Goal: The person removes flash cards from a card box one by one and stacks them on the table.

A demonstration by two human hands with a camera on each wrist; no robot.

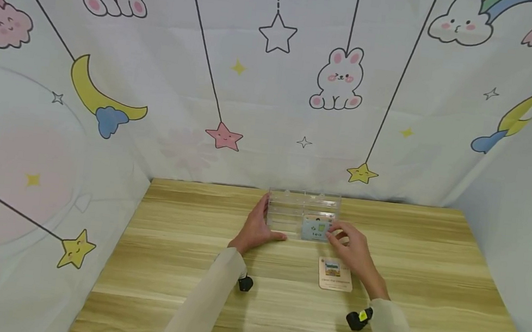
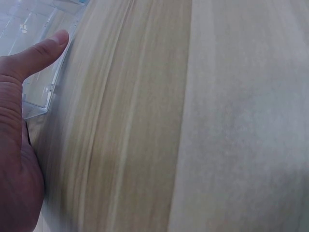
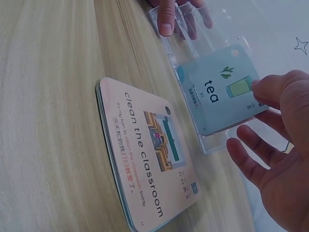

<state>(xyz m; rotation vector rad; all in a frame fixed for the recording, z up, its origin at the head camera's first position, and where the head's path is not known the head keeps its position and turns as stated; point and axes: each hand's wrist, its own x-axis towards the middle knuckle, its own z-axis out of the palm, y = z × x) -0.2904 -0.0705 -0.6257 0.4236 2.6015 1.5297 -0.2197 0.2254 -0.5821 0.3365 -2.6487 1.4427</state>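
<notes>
A clear plastic rack [image 1: 286,206] with several compartments stands at the back of the table. My left hand [image 1: 258,228] lies against its left side, fingers straight along the wall and thumb [image 2: 46,50] stretched out along the front. In the lower right compartment sits a light blue card [image 3: 219,89] reading "tea", with a green drink drawn on it. My right hand [image 1: 352,247] pinches this card at its right edge, the thumb on its face; the other fingers [image 3: 253,150] are spread below. Nearer me lies a stack of pink-topped cards [image 3: 149,154] reading "clean the classroom".
The wood-grain table [image 1: 173,287] ends at a white cloth backdrop [image 1: 274,96] printed with rabbits, stars and clouds, directly behind the rack. Similar cloth [image 1: 506,177] hangs along the right and left sides. A small black camera [image 1: 358,319] sits at my right wrist.
</notes>
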